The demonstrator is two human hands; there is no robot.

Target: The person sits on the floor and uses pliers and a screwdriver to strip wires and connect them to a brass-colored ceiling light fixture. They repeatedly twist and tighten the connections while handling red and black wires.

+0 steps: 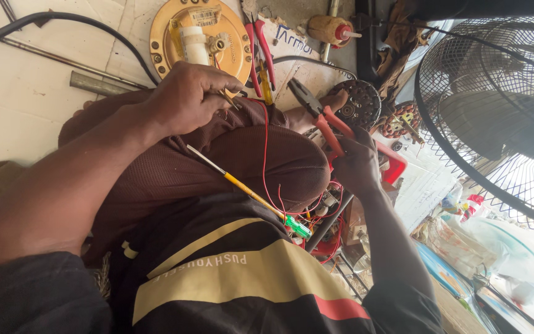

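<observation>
My left hand (186, 99) rests over my knee and pinches the end of a thin red wire (264, 154) along with a small metal piece. The wire runs down across my brown trouser leg to a circuit board (324, 207) with more red wires. My right hand (356, 164) grips red-handled pliers (319, 117), whose grey jaws point up-left towards my left hand. A screwdriver (248, 192) with a yellow shaft and a green end lies across my thigh between my two hands.
A round gold-coloured plate (168, 46) with a white part lies on the floor beyond my left hand, with a second pair of red pliers (261, 49) beside it. A dark round motor stator (360, 102) sits behind the held pliers. A black wire fan guard (495, 124) fills the right. A black cable (63, 18) crosses the top left.
</observation>
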